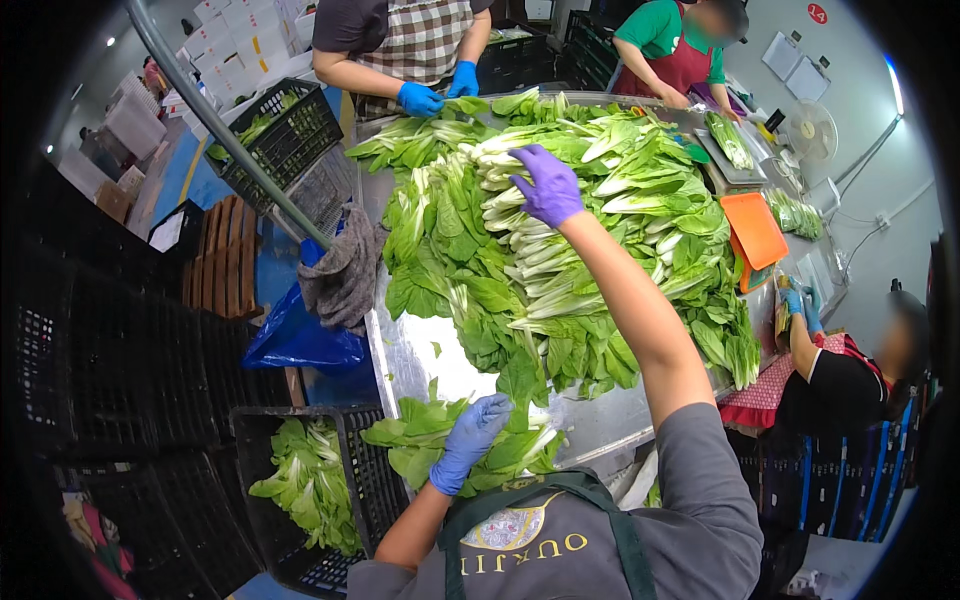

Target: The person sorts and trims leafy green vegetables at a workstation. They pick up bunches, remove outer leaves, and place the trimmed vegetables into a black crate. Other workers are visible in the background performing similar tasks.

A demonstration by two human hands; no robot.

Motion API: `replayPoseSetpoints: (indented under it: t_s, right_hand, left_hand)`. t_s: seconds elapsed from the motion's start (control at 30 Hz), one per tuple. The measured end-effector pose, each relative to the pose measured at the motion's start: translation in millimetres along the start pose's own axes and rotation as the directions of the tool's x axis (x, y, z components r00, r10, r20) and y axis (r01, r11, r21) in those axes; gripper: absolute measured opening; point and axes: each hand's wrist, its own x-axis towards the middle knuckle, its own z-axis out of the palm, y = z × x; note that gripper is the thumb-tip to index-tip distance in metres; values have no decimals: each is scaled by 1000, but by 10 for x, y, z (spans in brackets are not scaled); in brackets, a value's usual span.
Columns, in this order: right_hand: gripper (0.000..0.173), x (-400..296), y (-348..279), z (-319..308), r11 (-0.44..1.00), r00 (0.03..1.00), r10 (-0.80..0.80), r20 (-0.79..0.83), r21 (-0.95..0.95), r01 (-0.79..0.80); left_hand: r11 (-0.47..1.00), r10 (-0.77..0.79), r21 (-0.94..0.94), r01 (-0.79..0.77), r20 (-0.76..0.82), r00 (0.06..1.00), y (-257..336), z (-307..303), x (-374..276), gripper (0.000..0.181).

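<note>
Leafy greens with pale stems (555,262) are heaped across a metal table (427,352). My right hand (550,187), in a purple glove, is stretched over the heap's far middle, fingers spread, at the stem ends; I cannot tell whether it touches them. Near the table's front edge my left hand (472,442), in a blue-violet glove, has its fingers curled over a smaller pile of greens (420,427). A leaf rises by its fingertips, but whether they grip it cannot be told.
A black plastic crate (360,465) with greens stands at the lower left. A grey cloth (341,277) hangs by a metal pole (225,135). Orange trays (754,229) and a scale with bagged greens (729,146) lie right. Three co-workers stand around the table.
</note>
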Motion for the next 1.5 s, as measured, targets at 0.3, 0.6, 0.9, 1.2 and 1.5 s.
replayPoseSetpoints:
  t_s: [0.3, 0.6, 0.9, 1.2, 1.5]
  right_hand:
    - [21, 394, -16, -88, 997, 996, 7, 94, -76, 0]
    - [27, -238, -132, -1168, 606, 822, 440, -362, 795, 25]
    - [27, -1564, -1049, -589, -507, 727, 559, 399, 858, -82]
    - [25, -2123, -1321, -391, -438, 559, 374, 740, 673, -597]
    - [24, -2137, -1541, -240, -232, 626, 497, 601, 787, -572]
  left_hand:
    - [996, -13, -92, 5, -79, 997, -167, -20, -19, 35]
    - [997, 75, -14, -76, -22, 997, 216, 14, 231, 37]
    - [886, 341, -308, -346, -72, 937, 956, 372, 941, 54]
    - [828, 198, -483, -287, -227, 954, 774, 150, 803, 37]
    - [764, 201, -583, -278, -194, 960, 750, 112, 774, 39]
